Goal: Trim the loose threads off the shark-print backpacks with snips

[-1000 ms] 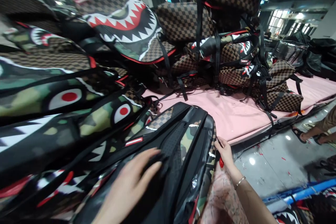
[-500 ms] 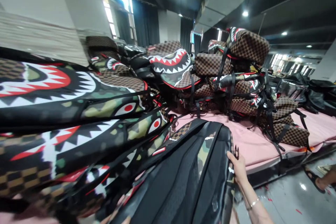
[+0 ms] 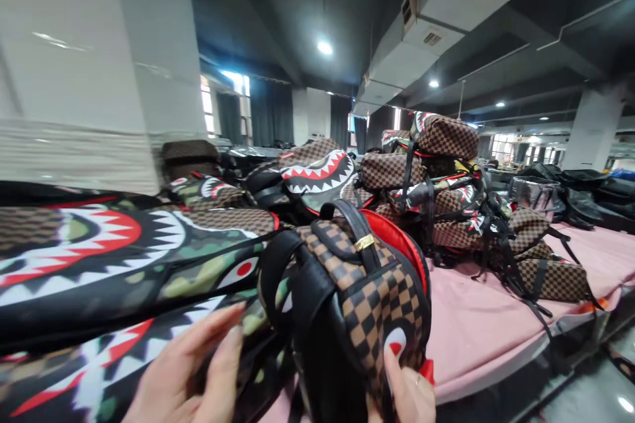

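A backpack (image 3: 367,284) in brown-and-black check stands upright before me, its top and side turned my way. It has black shoulder straps, a top handle with a gold-coloured band, a red lining showing at the far edge, and a white eye patch. My right hand (image 3: 409,393) grips its lower right side, thumb lying on the check fabric near the eye patch. Left of the backpack, my left hand (image 3: 193,370) is raised with thumb and fingers apart, nothing held. Behind that hand are stacked camouflage bags with shark-mouth prints (image 3: 124,244).
More check and shark-print backpacks (image 3: 441,192) are heaped at the back on a pink-covered table (image 3: 476,337). A white pillar (image 3: 149,66) rises at the left. Black bags (image 3: 590,198) lie at the far right.
The backpack has turned from its strapped back panel to its upright checked top and side. My left hand has come off it and risen. The view has tilted upward.
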### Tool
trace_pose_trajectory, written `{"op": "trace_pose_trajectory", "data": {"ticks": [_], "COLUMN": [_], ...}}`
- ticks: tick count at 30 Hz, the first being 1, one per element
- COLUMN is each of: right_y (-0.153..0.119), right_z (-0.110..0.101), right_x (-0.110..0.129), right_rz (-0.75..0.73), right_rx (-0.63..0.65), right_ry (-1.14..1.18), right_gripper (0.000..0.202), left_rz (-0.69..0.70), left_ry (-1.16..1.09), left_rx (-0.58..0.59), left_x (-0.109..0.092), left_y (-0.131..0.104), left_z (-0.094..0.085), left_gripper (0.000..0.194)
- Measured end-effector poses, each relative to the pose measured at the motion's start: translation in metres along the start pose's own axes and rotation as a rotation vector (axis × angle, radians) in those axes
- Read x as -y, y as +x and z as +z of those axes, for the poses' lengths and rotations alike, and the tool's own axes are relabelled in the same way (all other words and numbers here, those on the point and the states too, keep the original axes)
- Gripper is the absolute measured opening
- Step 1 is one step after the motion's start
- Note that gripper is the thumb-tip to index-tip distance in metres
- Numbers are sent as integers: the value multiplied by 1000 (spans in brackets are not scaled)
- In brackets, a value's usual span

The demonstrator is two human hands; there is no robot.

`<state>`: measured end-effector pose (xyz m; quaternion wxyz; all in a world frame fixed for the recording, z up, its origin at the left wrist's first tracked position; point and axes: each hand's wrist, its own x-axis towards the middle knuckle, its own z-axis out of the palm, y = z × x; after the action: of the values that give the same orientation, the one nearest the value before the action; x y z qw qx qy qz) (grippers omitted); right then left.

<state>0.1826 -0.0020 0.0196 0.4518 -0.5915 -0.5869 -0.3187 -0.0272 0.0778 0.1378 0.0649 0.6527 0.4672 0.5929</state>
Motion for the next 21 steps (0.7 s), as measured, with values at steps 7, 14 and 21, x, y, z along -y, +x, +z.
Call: {"op": "trace_pose_trajectory", "data": {"ticks": [7,14,21], "right_y": [-23,-7,65], "right_z": [-6,-38,-100], "right_x": [29,24,18], "right_rz": [-18,20,334], "right_rx": [82,125,247], "right_ry": [143,512,872], "right_gripper": [58,66,37], "left_rz": [396,495,534], "left_ry": [-91,55,23], "left_rx": [379,406,362], "left_x": [-84,-99,-123], "left_y": [27,26,29], "left_z": [-39,-34,-4], "left_gripper": [39,19,18]}}
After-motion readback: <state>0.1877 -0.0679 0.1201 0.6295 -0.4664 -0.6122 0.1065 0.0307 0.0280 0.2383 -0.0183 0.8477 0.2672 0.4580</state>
